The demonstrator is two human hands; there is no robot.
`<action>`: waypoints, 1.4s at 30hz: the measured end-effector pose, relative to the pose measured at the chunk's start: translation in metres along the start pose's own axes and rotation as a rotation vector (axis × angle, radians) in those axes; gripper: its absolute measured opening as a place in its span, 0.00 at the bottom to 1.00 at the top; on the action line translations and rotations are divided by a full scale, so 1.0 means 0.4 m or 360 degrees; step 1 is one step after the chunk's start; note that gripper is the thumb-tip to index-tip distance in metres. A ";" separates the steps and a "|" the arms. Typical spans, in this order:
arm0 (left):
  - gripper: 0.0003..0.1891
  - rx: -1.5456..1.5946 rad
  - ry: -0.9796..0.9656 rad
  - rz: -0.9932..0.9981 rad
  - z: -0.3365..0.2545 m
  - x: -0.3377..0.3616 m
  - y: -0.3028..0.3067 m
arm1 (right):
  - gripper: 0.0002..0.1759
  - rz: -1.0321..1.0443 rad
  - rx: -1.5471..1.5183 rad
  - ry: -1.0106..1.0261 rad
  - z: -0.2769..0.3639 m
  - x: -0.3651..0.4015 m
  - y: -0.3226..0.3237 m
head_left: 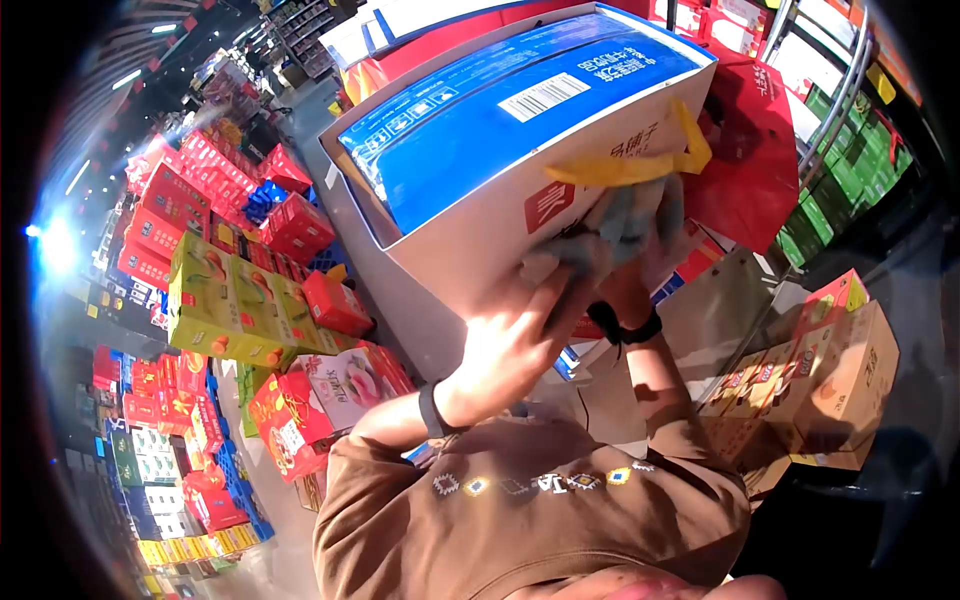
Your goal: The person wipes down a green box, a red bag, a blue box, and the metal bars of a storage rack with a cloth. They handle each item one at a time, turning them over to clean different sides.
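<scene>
A white paper gift bag (450, 265) stands tilted in front of me, its open top facing me. Inside it lies a blue carton (540, 95) with white print and a barcode. From the bag's near side hangs a yellow ribbon handle (630, 170). My left hand (515, 325) is at the lower part of that side, fingers stretched out toward the bag. My right hand (630, 275) reaches up beside it, just below the ribbon. Its fingers are greyish and blurred, so I cannot tell whether they grip the ribbon.
A red bag (745, 150) is right behind the white one. Yellow-green boxes (240, 305) and red gift boxes (300, 225) are stacked on the left. Brown cartons (820, 390) sit at the right, below a metal rail (840, 95) with green boxes (840, 180).
</scene>
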State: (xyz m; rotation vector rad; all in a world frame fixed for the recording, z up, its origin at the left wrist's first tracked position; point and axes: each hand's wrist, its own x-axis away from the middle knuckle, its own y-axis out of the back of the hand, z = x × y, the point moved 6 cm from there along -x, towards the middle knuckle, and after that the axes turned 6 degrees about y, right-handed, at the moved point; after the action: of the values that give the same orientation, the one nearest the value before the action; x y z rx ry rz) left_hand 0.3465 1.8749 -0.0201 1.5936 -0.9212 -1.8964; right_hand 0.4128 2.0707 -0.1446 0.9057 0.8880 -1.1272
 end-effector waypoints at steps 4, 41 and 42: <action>0.28 0.0182 0.0130 0.0047 -0.001 0.030 -0.059 | 0.51 0.0011 0.0095 -0.0123 -0.010 0.058 -0.001; 0.21 0.0500 0.0169 -0.1358 0.294 0.053 0.117 | 0.28 -0.0104 0.0574 0.0143 0.393 -0.014 -0.065; 0.21 0.0607 0.0187 -0.1193 0.299 0.066 0.110 | 0.27 -0.0089 0.0628 0.0120 0.404 0.000 -0.072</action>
State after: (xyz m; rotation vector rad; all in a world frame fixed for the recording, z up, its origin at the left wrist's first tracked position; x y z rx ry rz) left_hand 0.2218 1.8486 0.0066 2.5173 -0.7141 -2.1329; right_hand 0.4040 1.9168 -0.0886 1.2584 0.7671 -1.3511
